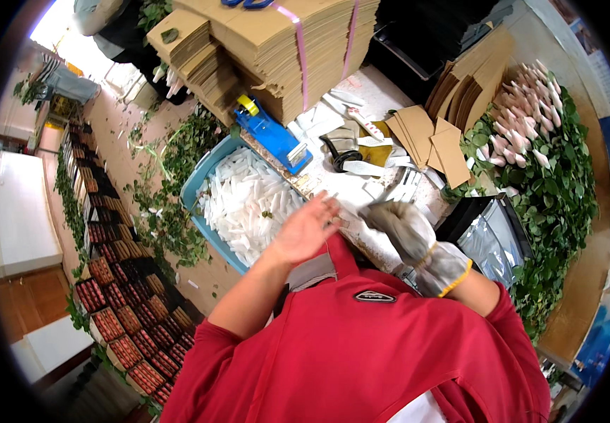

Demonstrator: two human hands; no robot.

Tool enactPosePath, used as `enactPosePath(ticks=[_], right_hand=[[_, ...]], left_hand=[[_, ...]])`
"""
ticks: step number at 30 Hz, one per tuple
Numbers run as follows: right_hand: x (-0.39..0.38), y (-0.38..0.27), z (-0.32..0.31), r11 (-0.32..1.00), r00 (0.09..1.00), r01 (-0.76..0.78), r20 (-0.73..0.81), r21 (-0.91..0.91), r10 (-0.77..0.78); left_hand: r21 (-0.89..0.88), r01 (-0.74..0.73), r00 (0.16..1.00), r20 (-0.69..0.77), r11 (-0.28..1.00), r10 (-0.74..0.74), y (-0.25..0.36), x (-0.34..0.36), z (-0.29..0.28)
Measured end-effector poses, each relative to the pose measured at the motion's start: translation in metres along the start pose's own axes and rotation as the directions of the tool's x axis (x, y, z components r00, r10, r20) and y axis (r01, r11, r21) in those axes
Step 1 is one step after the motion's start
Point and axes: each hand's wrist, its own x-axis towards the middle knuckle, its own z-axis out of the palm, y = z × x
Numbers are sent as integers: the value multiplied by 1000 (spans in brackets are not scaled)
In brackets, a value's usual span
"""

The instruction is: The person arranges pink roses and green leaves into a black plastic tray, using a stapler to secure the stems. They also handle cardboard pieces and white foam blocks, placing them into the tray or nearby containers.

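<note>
My bare left hand (308,229) is over the near edge of the worktable, beside the blue bin. Its blurred fingers look stretched out and apart, and I make out nothing in them. In a grey-white work glove with a yellow cuff, my right hand (414,243) is just right of it, also smeared by motion. Whether it grips anything cannot be made out. Many small white sleeves (241,201) fill the light-blue bin (210,243) at my left. Past my hands, a black looped handle (342,156) and a grey-and-yellow glove (374,149) lie on the white worktable (428,201).
A blue tape dispenser (273,134) stands by a tall cardboard stack (248,42). Cardboard pieces (449,151) lie at right, near a black box with clear film (491,240) and leafy pink-budded flowers (523,127). Floor leaves (171,190) and rows of red bunches (136,317) are left.
</note>
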Motion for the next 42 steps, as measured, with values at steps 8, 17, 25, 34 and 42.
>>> enactPosePath(ticks=[8, 17, 25, 34, 42], right_hand=[[15, 31, 13, 927, 986, -105, 85, -361, 145], [-105, 198, -55, 795, 647, 274, -508, -541, -569], [-161, 318, -44, 987, 364, 70, -925, 148, 113], [-148, 320, -54, 999, 171, -27, -984, -46, -41], [-205, 274, -65, 913, 246, -383, -968, -141, -46]], left_hand=[[730, -356, 823, -51, 584, 566, 52, 96, -38], [693, -38, 938, 274, 719, -214, -47, 66, 119], [-239, -961, -119, 815, -142, -567, -318, 30, 366], [-173, -915, 402, -326, -364, -856, -451, 234, 363], [-321, -885, 263, 249, -336, -932, -408, 168, 407]])
